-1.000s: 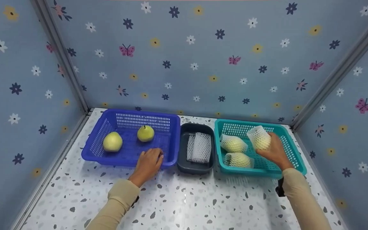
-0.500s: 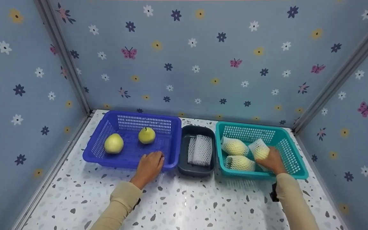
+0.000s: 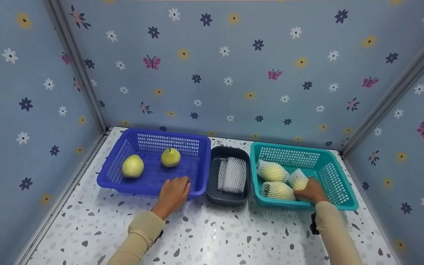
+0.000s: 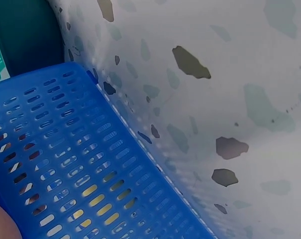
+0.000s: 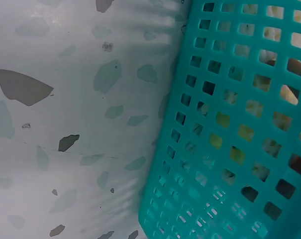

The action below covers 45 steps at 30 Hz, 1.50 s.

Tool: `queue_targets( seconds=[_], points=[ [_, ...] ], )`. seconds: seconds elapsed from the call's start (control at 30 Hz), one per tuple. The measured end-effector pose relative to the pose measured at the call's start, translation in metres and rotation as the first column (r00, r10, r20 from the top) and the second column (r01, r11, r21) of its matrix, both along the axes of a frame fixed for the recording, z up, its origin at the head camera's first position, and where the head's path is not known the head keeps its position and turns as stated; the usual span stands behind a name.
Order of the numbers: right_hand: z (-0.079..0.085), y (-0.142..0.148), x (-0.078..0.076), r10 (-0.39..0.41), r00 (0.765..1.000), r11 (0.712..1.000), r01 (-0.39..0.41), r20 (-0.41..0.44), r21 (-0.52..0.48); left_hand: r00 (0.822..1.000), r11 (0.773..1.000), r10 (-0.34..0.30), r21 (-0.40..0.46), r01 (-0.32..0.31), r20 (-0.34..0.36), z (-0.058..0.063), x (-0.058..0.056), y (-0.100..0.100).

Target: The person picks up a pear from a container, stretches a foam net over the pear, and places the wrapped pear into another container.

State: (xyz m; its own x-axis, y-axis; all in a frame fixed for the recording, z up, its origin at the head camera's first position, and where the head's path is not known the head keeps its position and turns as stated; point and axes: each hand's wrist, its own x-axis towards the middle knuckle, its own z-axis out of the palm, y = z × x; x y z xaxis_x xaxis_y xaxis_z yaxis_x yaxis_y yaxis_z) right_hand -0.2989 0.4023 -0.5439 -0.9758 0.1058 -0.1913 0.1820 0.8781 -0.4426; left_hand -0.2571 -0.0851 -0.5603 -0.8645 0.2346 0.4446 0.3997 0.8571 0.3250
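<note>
My right hand grips a pear in a white foam net, low inside the teal basket. Two other netted pears, one farther back and one nearer, lie on the left of that basket. My left hand rests at the near rim of the blue basket, its fingers loosely bent and holding no fruit. Inside the blue basket are two bare pears, a paler one at left and a greener one with a stem. In the right wrist view the teal basket wall mostly hides the held pear.
Between the baskets stands a dark grey tub with white foam nets in it. The speckled white table runs along the front. A flowered wall panel rises behind, with side panels left and right.
My right hand has lowered the netted pear into the teal basket, down beside the other two. The left hand has stayed at the blue rim. The head view has shifted slightly.
</note>
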Motion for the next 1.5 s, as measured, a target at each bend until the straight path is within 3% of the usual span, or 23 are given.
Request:
queue_targets(
  seconds=[0.4,0.67,0.83,1.0,1.2,1.33,1.5],
  points=[
    [0.005,0.002,0.006,0.017,0.999,1.000,-0.017,0.027,-0.017,1.000,0.997,0.002,-0.079,-0.004,-0.024,0.001,0.000,0.003],
    [0.010,0.004,0.008,0.001,0.991,0.999,0.005,0.135,-0.043,1.000,0.997,0.001,-0.082,-0.001,0.001,-0.001,-0.001,0.004],
    [0.017,0.004,0.008,0.032,0.990,0.999,-0.027,0.140,-0.041,0.999,0.997,-0.010,-0.070,0.008,-0.034,-0.002,-0.001,0.003],
    [0.026,-0.001,0.007,0.067,0.994,0.998,-0.066,0.081,-0.017,0.999,0.998,-0.011,-0.060,0.009,-0.040,0.000,0.000,0.002],
    [0.038,-0.021,0.013,0.139,0.986,0.990,-0.138,-0.088,0.016,1.000,0.998,-0.007,-0.063,0.007,-0.009,0.001,0.000,0.000],
    [0.043,-0.042,0.022,0.168,0.965,0.985,-0.174,-0.203,-0.015,1.000,0.998,0.001,-0.064,0.000,0.024,0.001,0.000,0.000],
    [0.040,-0.069,0.037,0.211,0.916,0.970,-0.239,-0.341,-0.042,0.998,0.998,0.005,-0.061,-0.001,0.055,0.001,0.000,0.001]
  ],
)
